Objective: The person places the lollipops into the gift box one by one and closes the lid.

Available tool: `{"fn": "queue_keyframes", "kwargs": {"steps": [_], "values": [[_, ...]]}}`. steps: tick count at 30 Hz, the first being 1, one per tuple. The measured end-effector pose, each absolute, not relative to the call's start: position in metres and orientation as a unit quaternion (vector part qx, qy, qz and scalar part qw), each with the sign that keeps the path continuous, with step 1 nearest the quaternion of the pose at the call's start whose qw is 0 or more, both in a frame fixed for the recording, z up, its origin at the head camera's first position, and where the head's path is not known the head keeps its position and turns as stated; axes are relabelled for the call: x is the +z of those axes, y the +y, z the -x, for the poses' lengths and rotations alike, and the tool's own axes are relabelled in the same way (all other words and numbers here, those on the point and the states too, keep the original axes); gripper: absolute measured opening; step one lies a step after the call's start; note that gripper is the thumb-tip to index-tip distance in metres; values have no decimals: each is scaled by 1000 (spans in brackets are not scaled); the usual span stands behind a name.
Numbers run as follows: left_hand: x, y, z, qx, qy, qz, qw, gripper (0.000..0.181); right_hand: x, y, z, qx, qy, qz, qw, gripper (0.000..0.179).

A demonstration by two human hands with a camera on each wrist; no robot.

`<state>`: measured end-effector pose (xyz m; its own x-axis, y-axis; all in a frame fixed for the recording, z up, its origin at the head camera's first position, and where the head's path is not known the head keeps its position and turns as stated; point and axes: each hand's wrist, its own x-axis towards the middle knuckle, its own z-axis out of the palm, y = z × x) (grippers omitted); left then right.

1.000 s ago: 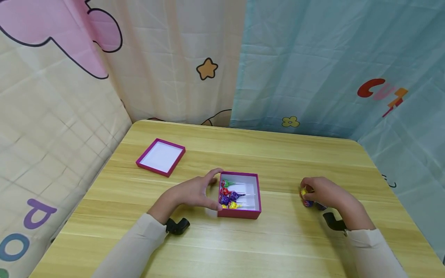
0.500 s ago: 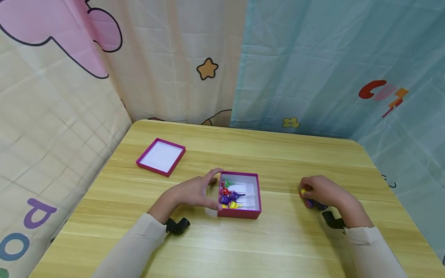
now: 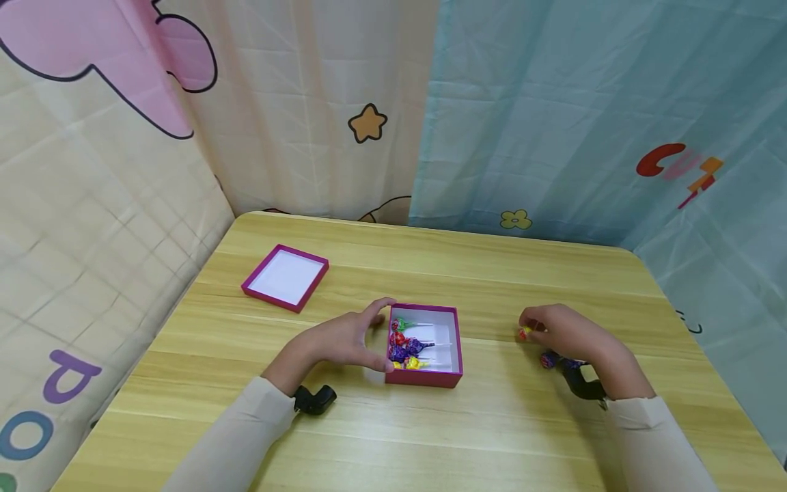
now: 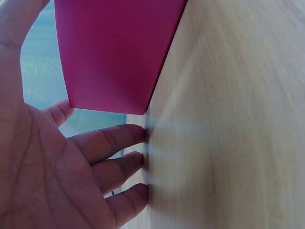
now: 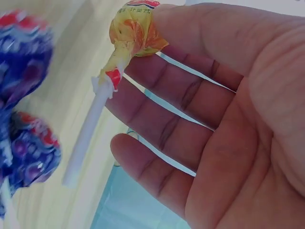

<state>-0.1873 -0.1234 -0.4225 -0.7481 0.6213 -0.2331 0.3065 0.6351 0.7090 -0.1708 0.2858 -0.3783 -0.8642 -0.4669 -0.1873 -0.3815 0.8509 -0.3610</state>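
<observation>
My right hand [image 3: 568, 335] pinches a yellow-wrapped lollipop [image 5: 126, 31] by its head, between thumb and fingers. Its white stick [image 5: 86, 138] points down and away from the palm in the right wrist view. Two purple-blue lollipops [image 5: 28, 148] lie on the table beside that hand, partly hidden by it in the head view. At mid-table, my left hand [image 3: 341, 339] spans the left side of a magenta box [image 3: 424, 378], thumb at the near corner and index finger at the far one. Inside, several lollipops [image 3: 415, 347] in green, red, purple and yellow wrappers lie with sticks to the right.
The box's lid [image 3: 285, 277] lies with its white inside up at the back left of the wooden table [image 3: 492, 430]. Printed curtains [image 3: 307, 123] hang behind and beside the table. A black wrist mount [image 3: 315, 400] sits on each forearm.
My right hand has moved slightly left and back with the yellow lollipop, away from the purple ones, which show more now. The left hand and the box have stayed put.
</observation>
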Motion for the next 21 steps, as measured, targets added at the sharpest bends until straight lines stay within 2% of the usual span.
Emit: {"fn": "queue_keyframes", "kwargs": {"steps": [9, 21], "values": [[-421, -123, 187, 329, 876, -266, 233, 112, -371, 273, 172, -159, 947, 244, 136, 19], [-420, -124, 186, 335, 873, -265, 236, 111, -359, 254, 171, -169, 943, 254, 132, 16]]}}
